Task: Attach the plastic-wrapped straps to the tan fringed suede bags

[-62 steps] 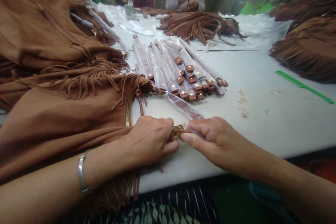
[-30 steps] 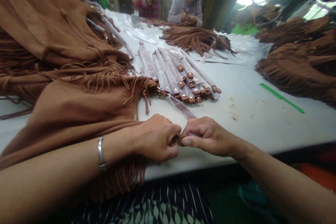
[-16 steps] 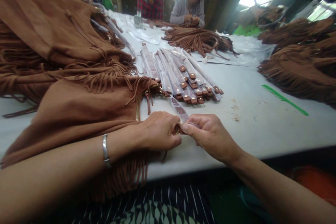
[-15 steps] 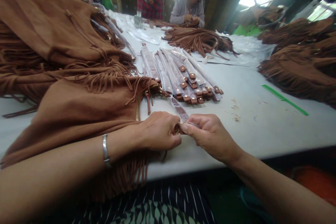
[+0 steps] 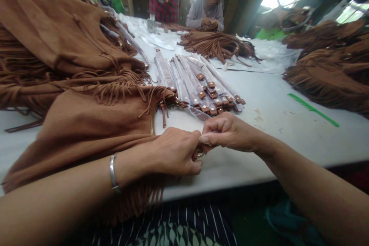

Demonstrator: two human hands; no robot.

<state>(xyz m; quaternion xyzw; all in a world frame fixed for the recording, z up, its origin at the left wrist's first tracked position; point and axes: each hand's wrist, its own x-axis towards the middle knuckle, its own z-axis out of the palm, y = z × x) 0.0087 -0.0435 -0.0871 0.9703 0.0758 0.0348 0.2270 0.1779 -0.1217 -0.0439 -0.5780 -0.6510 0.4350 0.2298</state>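
From my station I have the left hand (image 5: 175, 152) curled tight over the near edge of the brown bag (image 5: 95, 115), with a metal ring (image 5: 201, 155) poking out past its fingers; what else sits in that palm I cannot tell. My right hand (image 5: 229, 134) is pinched shut on the end of a strap (image 5: 197, 113), thumb on top, right against the left. I judge the left keeps the ring steady so that the right can work the strap end beside it; the fingers hide whether the two are joined.

The bag lies flat on the left of the desk (image 5: 273, 134), its zip (image 5: 152, 125) facing right, which seems to bring its corners within easy reach. The strap slants from the bag's far corner to my right hand in see-through wrap, probably against scuffs.

Just beyond lies a pile of wrapped straps (image 5: 190, 77), most buttoned ends pointing near, presumably for quick picking. A green comb (image 5: 313, 109) rests to the right, well apart from both hands, near more fringed bags (image 5: 331, 75).
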